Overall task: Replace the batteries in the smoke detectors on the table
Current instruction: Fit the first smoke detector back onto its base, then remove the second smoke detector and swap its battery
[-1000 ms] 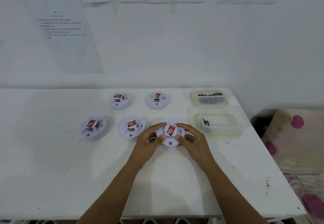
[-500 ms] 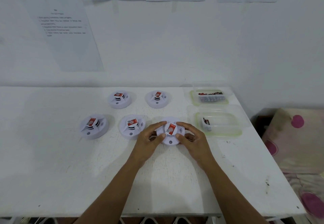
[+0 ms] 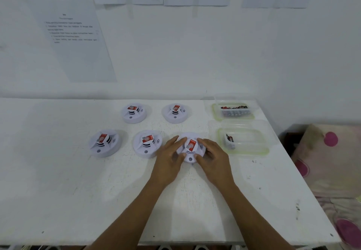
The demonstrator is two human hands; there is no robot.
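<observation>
While both hands are on it, the held smoke detector (image 3: pixel 189 153) sits flat on the table (image 3: pixel 58 171), face up and closed, the one in the near row closest to the right edge. The left hand (image 3: pixel 172 156) curls round its left rim and the right hand (image 3: pixel 213 158) round its right rim, a grip that looks set to twist or lift it. Four more rest untouched and closed: the near middle detector (image 3: pixel 146 143), the near left detector (image 3: pixel 104 142), the far left detector (image 3: pixel 133 113) and the far right detector (image 3: pixel 175 112). By the far right corner a full tub (image 3: pixel 214 111) is packed with batteries (image 3: pixel 234 110); the sparse tub (image 3: pixel 254 152), nearer along the right edge, holds only a few cells (image 3: pixel 230 140). Whether those are spent I cannot tell, so which units are done is unclear; this one looks barely begun, with opening, swapping and closing left. Against a second ago, little differs: the same hands grip the same detector at the same spot, the left fingers perhaps drawn slightly back from the red label (image 3: pixel 191 144)
</observation>
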